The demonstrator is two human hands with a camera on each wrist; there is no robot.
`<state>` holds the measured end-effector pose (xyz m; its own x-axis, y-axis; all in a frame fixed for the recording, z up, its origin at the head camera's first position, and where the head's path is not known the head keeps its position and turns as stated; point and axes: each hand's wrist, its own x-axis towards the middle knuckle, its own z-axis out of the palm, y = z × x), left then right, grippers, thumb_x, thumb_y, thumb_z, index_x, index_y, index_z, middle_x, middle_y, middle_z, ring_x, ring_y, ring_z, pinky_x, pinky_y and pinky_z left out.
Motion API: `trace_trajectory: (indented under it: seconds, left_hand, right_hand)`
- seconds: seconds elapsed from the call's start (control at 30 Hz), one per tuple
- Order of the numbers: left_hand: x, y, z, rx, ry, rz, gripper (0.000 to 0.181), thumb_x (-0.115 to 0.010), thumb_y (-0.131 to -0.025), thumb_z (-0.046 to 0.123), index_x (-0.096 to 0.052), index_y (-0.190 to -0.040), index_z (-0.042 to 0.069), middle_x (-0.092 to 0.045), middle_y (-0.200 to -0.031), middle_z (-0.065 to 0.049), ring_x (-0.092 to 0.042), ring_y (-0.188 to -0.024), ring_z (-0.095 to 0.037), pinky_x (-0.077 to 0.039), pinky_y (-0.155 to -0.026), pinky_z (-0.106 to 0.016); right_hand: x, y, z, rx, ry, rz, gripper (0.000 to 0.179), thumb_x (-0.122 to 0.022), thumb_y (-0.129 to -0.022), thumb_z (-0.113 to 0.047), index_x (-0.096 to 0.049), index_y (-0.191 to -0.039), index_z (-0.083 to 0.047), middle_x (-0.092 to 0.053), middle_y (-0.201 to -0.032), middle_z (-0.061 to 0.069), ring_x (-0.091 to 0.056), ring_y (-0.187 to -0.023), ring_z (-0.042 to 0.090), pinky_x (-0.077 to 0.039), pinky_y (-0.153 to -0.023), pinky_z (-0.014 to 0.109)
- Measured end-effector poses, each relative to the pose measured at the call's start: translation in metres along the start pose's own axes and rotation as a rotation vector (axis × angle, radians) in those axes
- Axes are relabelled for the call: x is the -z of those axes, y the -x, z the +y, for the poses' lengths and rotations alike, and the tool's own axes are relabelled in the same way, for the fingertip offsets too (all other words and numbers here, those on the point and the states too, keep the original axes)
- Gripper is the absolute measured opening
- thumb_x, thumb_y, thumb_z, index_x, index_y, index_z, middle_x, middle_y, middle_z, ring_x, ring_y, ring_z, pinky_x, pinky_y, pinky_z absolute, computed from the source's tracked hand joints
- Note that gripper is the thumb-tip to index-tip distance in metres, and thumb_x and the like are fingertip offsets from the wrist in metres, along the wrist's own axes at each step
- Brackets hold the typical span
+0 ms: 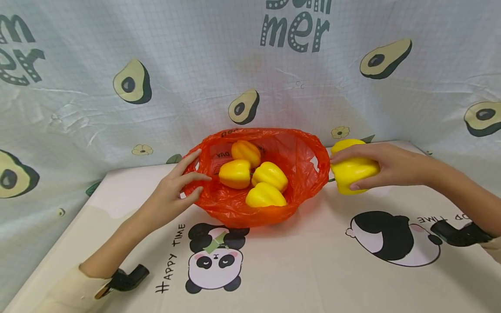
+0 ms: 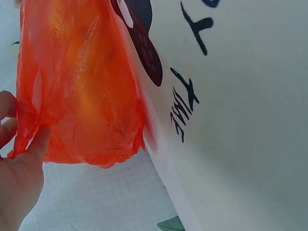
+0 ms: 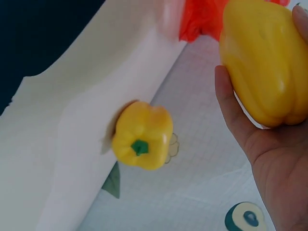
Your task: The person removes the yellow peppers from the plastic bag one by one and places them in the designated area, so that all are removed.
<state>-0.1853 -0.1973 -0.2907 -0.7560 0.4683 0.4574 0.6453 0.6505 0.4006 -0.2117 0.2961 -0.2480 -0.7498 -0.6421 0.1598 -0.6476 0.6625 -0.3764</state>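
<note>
A red plastic bag [image 1: 231, 213] stands with its mouth spread, and several yellow bell peppers [image 1: 235, 174] lie inside. My left hand [image 1: 170, 195] holds the bag's left rim beside the handle hole, fingertips over the edge. In the left wrist view, the thumb [image 2: 37, 147] lies against the red plastic [image 2: 96, 130]. To the right of the bag, my right hand [image 1: 395, 165] grips a yellow bell pepper [image 1: 354, 174] between thumb and fingers. Behind it, largely hidden in the head view, another yellow pepper [image 3: 144, 120] with a green stem rests on the table.
A pale cloth with panda prints covers the table [image 1: 305, 269]. Behind it hangs a light sheet [image 1: 188, 65] with avocado prints, close to the bag's back side. Each wrist carries a black camera mount [image 1: 127, 278].
</note>
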Motion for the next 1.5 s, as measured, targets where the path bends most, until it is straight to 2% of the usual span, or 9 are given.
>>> trace_trajectory:
  seconds: [0.23, 0.47, 0.63, 0.97, 1.13, 1.3, 1.5]
  left_hand:
    - [0.002, -0.001, 0.000, 0.001, -0.011, -0.001, 0.028, -0.064, -0.091, -0.004, -0.074, -0.113, 0.009, -0.031, -0.164, -0.010, -0.033, -0.148, -0.040, -0.050, -0.101, -0.053]
    - [0.001, -0.001, -0.001, 0.001, -0.009, -0.006, 0.028, -0.064, -0.091, -0.003, -0.074, -0.114, 0.010, -0.030, -0.165, -0.009, -0.030, -0.149, -0.039, -0.050, -0.101, -0.052]
    - [0.000, 0.000, -0.002, -0.005, -0.010, -0.002, 0.027, -0.064, -0.091, -0.004, -0.074, -0.113, 0.008, -0.031, -0.164, -0.010, -0.032, -0.149, -0.039, -0.049, -0.102, -0.053]
    - [0.000, 0.001, -0.002, 0.013, -0.002, -0.015, 0.028, -0.064, -0.091, -0.003, -0.074, -0.113, 0.011, -0.030, -0.165, -0.010, -0.031, -0.148, -0.039, -0.048, -0.104, -0.055]
    - [0.000, 0.001, -0.001, 0.015, -0.003, -0.016, 0.028, -0.064, -0.091, -0.003, -0.074, -0.113, 0.010, -0.030, -0.165, -0.009, -0.031, -0.149, -0.039, -0.048, -0.104, -0.055]
    - [-0.001, 0.001, -0.001, 0.020, -0.002, -0.020, 0.028, -0.064, -0.091, -0.003, -0.074, -0.114, 0.011, -0.030, -0.165, -0.008, -0.030, -0.149, -0.038, -0.048, -0.104, -0.054]
    - [-0.001, 0.001, -0.001, 0.014, -0.003, -0.017, 0.028, -0.064, -0.091, -0.003, -0.074, -0.114, 0.011, -0.030, -0.165, -0.008, -0.031, -0.149, -0.038, -0.049, -0.103, -0.053]
  right_hand:
    - [-0.003, 0.007, 0.010, 0.057, 0.032, 0.048, 0.058, -0.088, -0.079, -0.031, -0.064, -0.131, -0.039, -0.063, -0.117, -0.019, -0.057, -0.085, 0.008, -0.052, -0.064, 0.024]
    - [-0.006, 0.015, 0.017, 0.013, -0.014, 0.006, 0.055, -0.086, -0.082, -0.033, -0.063, -0.132, -0.037, -0.062, -0.115, -0.017, -0.057, -0.088, 0.010, -0.052, -0.067, 0.024]
    - [-0.007, 0.018, 0.025, -0.009, -0.004, 0.002, 0.056, -0.086, -0.082, -0.035, -0.062, -0.132, -0.038, -0.063, -0.116, -0.016, -0.057, -0.088, 0.010, -0.051, -0.067, 0.024]
    - [-0.007, 0.023, 0.047, -0.003, 0.084, 0.097, 0.059, -0.091, -0.074, -0.030, -0.068, -0.128, -0.035, -0.065, -0.119, -0.018, -0.054, -0.092, 0.005, -0.048, -0.071, 0.024]
    - [-0.005, 0.028, 0.062, 0.008, 0.063, 0.116, 0.059, -0.092, -0.073, -0.023, -0.069, -0.127, -0.029, -0.066, -0.122, -0.016, -0.054, -0.101, 0.002, -0.046, -0.081, 0.020]
    - [-0.003, 0.033, 0.073, -0.036, 0.036, 0.106, 0.058, -0.090, -0.075, -0.021, -0.069, -0.128, -0.026, -0.065, -0.125, -0.016, -0.052, -0.108, -0.001, -0.041, -0.088, 0.015]
    - [-0.001, 0.037, 0.082, -0.140, 0.066, 0.100, 0.058, -0.089, -0.077, -0.026, -0.067, -0.131, -0.028, -0.061, -0.128, -0.013, -0.050, -0.103, 0.002, -0.045, -0.082, 0.024]
